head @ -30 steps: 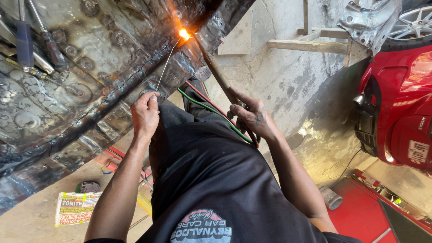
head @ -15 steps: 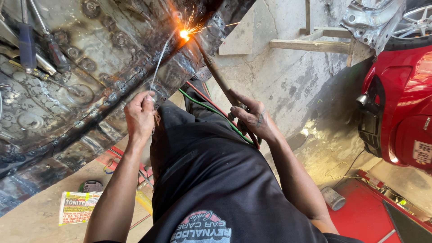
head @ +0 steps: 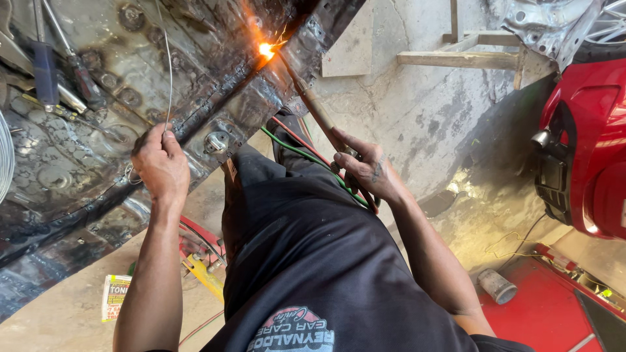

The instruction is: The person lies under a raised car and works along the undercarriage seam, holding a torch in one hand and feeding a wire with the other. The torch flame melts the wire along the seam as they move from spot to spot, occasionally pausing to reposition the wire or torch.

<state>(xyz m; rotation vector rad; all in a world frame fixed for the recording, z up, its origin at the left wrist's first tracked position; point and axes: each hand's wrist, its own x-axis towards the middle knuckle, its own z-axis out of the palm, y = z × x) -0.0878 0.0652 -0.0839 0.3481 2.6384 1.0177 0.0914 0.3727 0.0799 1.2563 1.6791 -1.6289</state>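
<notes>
- My right hand [head: 365, 171] is wrapping its fingers tight round the welding torch [head: 317, 109], and the flame [head: 265, 49] is burning well beyond my fingertips, on the seam of the dark metal panel [head: 98, 130].
- My left hand [head: 161, 163] is pinching a thin filler wire [head: 169, 72], which is rising straight above the fingers.
- Red and green hoses [head: 306, 153] are trailing just beside my right fingers.

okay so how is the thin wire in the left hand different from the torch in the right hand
The wire is hair-thin, pale and bare; the torch is a thick brown tube. The wire's upper end runs out of view at the top of the picture; the torch tip burns bright orange against the dark metal panel. The left hand pinches the wire; the right hand wraps the torch, which trails red and green hoses. Both are long and held up over the panel.
</notes>
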